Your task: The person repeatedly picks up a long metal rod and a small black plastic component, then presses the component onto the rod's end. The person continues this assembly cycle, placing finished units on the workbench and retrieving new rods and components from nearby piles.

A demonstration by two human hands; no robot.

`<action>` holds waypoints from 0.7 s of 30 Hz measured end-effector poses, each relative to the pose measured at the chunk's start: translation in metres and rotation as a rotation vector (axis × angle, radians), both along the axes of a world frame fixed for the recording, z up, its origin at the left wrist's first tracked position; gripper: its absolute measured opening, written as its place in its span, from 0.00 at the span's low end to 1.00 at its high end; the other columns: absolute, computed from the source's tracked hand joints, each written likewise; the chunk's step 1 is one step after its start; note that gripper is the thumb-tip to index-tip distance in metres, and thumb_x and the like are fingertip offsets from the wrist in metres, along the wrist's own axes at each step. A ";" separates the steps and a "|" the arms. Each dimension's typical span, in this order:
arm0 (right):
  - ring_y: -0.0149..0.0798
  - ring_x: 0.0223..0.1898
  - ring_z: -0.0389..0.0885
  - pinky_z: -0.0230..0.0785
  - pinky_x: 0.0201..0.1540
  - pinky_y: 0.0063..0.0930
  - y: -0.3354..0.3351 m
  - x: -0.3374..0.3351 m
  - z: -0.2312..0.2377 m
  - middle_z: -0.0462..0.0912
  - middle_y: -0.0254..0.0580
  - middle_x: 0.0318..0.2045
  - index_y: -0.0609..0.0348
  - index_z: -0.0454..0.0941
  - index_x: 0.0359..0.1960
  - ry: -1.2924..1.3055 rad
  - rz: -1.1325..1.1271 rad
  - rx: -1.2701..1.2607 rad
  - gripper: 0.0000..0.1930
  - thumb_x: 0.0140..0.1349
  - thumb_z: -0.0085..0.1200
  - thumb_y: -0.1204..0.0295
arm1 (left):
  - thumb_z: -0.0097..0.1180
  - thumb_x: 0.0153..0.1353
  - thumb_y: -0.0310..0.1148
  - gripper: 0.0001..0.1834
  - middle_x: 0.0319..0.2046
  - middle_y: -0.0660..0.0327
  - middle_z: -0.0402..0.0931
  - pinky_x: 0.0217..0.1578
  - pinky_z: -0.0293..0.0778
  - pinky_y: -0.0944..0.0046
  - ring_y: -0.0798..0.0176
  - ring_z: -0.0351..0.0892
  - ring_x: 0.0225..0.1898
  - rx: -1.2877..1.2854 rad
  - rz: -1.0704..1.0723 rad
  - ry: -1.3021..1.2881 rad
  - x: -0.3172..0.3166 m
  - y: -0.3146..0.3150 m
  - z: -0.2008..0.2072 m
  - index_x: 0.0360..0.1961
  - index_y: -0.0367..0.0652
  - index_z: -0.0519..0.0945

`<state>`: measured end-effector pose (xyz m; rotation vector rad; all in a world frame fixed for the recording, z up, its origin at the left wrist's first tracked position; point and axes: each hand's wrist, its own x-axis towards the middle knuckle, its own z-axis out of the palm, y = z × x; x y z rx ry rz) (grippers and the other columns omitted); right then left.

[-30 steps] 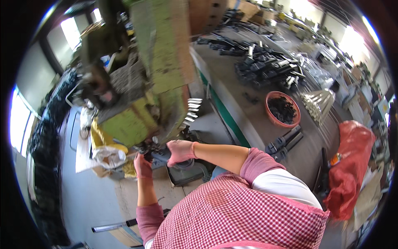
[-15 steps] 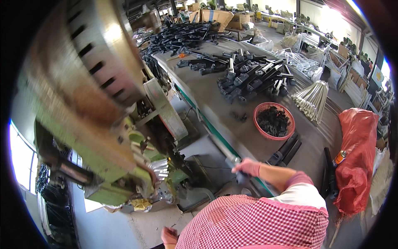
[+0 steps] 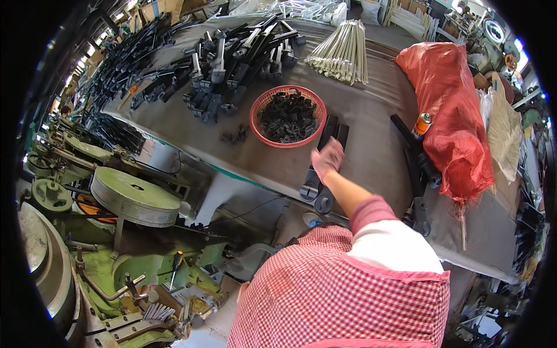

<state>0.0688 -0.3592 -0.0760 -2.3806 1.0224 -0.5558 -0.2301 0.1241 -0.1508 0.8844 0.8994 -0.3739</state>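
Note:
My right hand (image 3: 329,158) reaches over the table with its fingers stretched out and the thumb apart, slightly blurred. It is over two black tubes (image 3: 342,134) lying side by side, and I cannot tell whether it touches them. Their near ends carry dark round fittings, one with a slotted face (image 3: 309,191). Just left of the tubes stands a red plastic basket (image 3: 259,132) full of small black parts (image 3: 287,116). A few more small black parts (image 3: 233,136) lie loose beside it. Only a small pinkish patch at the apron's left edge may be my left hand; its fingers are hidden.
Black tube assemblies (image 3: 214,75) are heaped behind the basket, beside a bundle of pale rods (image 3: 342,52). To the right lie a red woven sack (image 3: 444,116), a spray can (image 3: 422,124) and more black tubes (image 3: 426,165). A green machine (image 3: 136,197) stands left of the table.
The view has swung right, away from the machine. My right hand has left the table's edge and is over the black tubes; the shiny tube with a dark end is out of it.

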 end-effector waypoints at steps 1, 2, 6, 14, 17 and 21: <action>0.55 0.60 0.71 0.64 0.64 0.42 0.000 -0.021 -0.020 0.72 0.56 0.57 0.63 0.65 0.58 0.176 -0.137 0.073 0.37 0.51 0.65 0.56 | 0.57 0.66 0.35 0.08 0.34 0.59 0.77 0.45 0.76 0.57 0.58 0.76 0.37 -0.004 -0.020 -0.006 0.011 -0.005 0.005 0.40 0.43 0.76; 0.55 0.60 0.70 0.64 0.64 0.43 -0.002 -0.031 -0.034 0.71 0.55 0.57 0.63 0.64 0.59 0.294 -0.204 0.161 0.37 0.51 0.66 0.56 | 0.56 0.66 0.35 0.08 0.34 0.59 0.77 0.45 0.76 0.57 0.58 0.77 0.38 -0.008 -0.044 -0.011 0.022 -0.011 0.011 0.41 0.43 0.76; 0.57 0.59 0.74 0.72 0.60 0.45 -0.026 -0.041 -0.053 0.72 0.57 0.58 0.63 0.64 0.59 0.442 -0.156 0.359 0.40 0.49 0.68 0.53 | 0.56 0.67 0.36 0.09 0.35 0.60 0.78 0.47 0.76 0.57 0.59 0.77 0.39 0.085 -0.140 -0.040 0.068 -0.044 0.047 0.43 0.43 0.77; 0.35 0.32 0.77 0.75 0.36 0.33 0.023 -0.039 0.034 0.79 0.44 0.33 0.66 0.67 0.45 -0.289 0.378 0.858 0.22 0.53 0.63 0.70 | 0.55 0.70 0.40 0.17 0.43 0.62 0.79 0.46 0.76 0.66 0.67 0.79 0.42 -0.114 -0.502 -0.446 0.204 -0.161 0.128 0.52 0.39 0.76; 0.35 0.41 0.73 0.72 0.43 0.34 0.110 -0.034 0.057 0.74 0.44 0.43 0.67 0.64 0.50 -0.108 0.734 0.911 0.23 0.57 0.61 0.72 | 0.53 0.70 0.45 0.22 0.48 0.59 0.81 0.52 0.75 0.61 0.61 0.80 0.48 0.003 -0.418 -0.570 0.264 -0.189 0.136 0.57 0.42 0.75; 0.28 0.38 0.76 0.72 0.42 0.25 0.143 0.019 0.032 0.81 0.35 0.38 0.70 0.79 0.48 0.221 1.132 1.670 0.19 0.61 0.60 0.67 | 0.55 0.69 0.45 0.17 0.35 0.58 0.81 0.52 0.77 0.53 0.56 0.80 0.43 -0.296 -0.117 -0.384 0.300 -0.158 0.142 0.45 0.41 0.77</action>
